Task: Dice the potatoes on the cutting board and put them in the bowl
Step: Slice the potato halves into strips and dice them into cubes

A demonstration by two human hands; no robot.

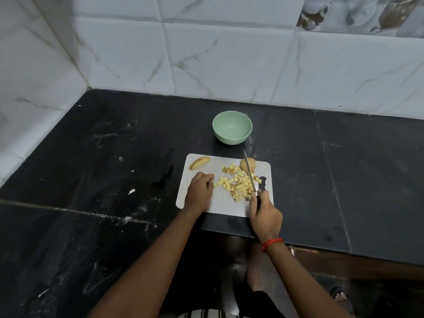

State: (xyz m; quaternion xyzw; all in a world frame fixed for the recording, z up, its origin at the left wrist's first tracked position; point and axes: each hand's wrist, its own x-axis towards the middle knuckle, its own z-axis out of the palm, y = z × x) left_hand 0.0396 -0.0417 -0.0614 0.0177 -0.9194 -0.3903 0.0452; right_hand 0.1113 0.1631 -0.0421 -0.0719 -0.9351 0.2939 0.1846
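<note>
Hazards, judged from the present layout:
- Diced potato (pixel 238 183) lies heaped loosely in the right half of the cutting board (pixel 218 205). A hasty sweep of the blade could push cubes over the board's near or right edge onto the counter (pixel 114 157).
- Cutting board sits close to the counter's front edge, so hard pressure at its near right corner might shift it.
- Left hand (pixel 199 189) has its knuckles just beside the pile, and a blade drawn leftward would meet the fingers.
- Potato half (pixel 247 164), rounded and unpeeled, is at the far right corner and could roll when taken up for cutting.

Hands:
- Right hand (pixel 266 211) is at the near right corner, fingers wrapped tight around the handle of the knife (pixel 250 174). The blade points toward the far edge and is laid along the right flank of the pile. A red thread (pixel 273 242) is on the wrist.
- Left hand is at the near left part of the board with fingers curled under, and whether they pinch a cube cannot be told.

Stock:
- Potato wedge (pixel 199 162) is at the far left corner, uncut.
- Bowl (pixel 232 137), green, stands on the counter just beyond the board's far edge. No potato is seen in it.
</note>
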